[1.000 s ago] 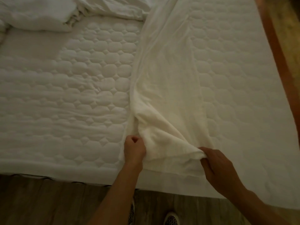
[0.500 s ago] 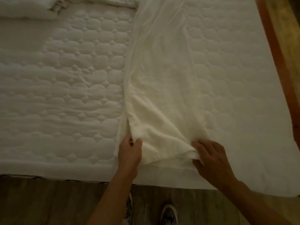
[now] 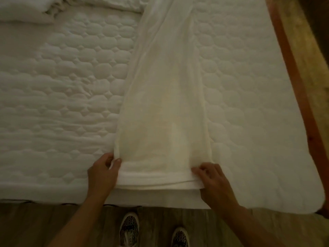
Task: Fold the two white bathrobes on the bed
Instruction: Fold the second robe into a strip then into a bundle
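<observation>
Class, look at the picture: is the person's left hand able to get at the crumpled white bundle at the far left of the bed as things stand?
Probably not. The left hand pinches the near corner of the bathrobe, and the white bundle lies across the open quilted mattress at its far edge; nothing blocks the way.

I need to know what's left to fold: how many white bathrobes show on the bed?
1 for certain: the long white bathrobe lying lengthwise mid-bed, hem at the near edge. The rumpled white fabric at top left might be the second; unclear.
</observation>
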Demonstrator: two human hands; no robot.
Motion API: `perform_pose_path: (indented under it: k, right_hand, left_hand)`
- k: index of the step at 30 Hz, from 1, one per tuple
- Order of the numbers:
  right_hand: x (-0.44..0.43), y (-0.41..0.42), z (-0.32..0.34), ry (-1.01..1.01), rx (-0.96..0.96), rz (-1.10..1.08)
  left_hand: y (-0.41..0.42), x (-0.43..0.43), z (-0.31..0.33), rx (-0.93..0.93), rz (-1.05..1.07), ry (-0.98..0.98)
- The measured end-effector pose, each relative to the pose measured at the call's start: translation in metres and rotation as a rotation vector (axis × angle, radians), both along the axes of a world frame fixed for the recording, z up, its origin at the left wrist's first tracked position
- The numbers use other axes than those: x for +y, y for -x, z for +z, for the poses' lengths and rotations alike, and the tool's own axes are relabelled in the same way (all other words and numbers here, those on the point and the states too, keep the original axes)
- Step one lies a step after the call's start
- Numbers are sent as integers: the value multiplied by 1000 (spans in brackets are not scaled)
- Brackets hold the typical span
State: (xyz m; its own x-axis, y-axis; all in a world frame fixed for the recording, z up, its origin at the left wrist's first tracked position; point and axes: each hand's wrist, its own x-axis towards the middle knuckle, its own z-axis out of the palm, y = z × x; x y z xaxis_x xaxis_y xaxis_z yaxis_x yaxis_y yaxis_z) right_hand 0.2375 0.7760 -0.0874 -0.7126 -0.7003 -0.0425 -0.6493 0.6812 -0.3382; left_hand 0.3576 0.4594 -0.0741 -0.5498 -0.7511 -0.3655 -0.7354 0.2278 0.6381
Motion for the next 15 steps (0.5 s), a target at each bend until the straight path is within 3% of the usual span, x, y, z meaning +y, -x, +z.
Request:
perform_pose_path:
  k: [4, 8, 13, 15]
  right_hand:
    - [12, -4, 5, 148, -47, -323]
    - [31, -11, -5, 180, 45, -293]
    - [23, -15, -1, 98, -140, -291]
    - [18, -5, 15, 75, -174, -269]
  left_hand:
    - [-3, 0, 1, 77, 36, -50]
    - [-6, 5, -1, 61, 85, 10]
    - [-1, 6, -5, -57, 85, -13]
    - [12, -4, -5, -68, 135, -139]
